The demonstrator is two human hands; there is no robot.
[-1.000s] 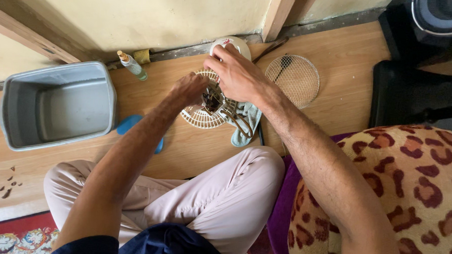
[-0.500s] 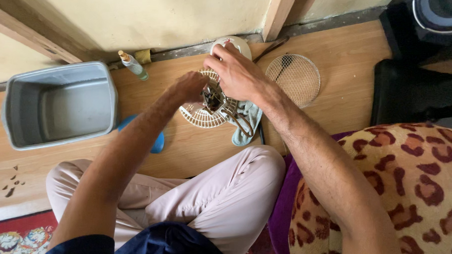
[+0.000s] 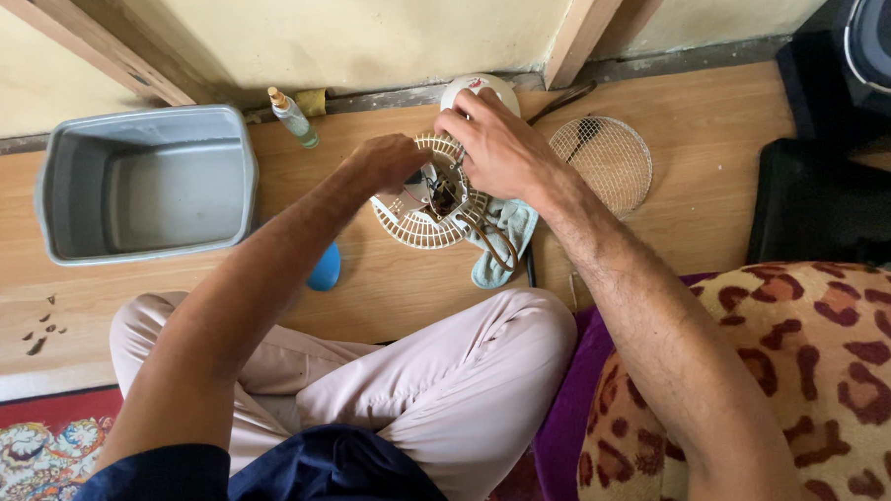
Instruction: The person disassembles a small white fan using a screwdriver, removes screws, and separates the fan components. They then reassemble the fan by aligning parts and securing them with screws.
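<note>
Single head-worn view, steeply downward, close over the floor (image 3: pixel 687 111)

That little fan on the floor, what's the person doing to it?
A person sits cross-legged on the wooden floor with a small white fan in front of them. The left hand and right hand are both on its open middle, where wires show. A round wire grille lies off to the side, and a grey tub sits nearby.

Small spray bottle (image 3: pixel 294 118) by the wall, just right of the grey tub (image 3: pixel 147 185): clear greenish body, pale cap, lying tilted on the wooden floor; any label too small to tell. No signs or screens visible.
</note>
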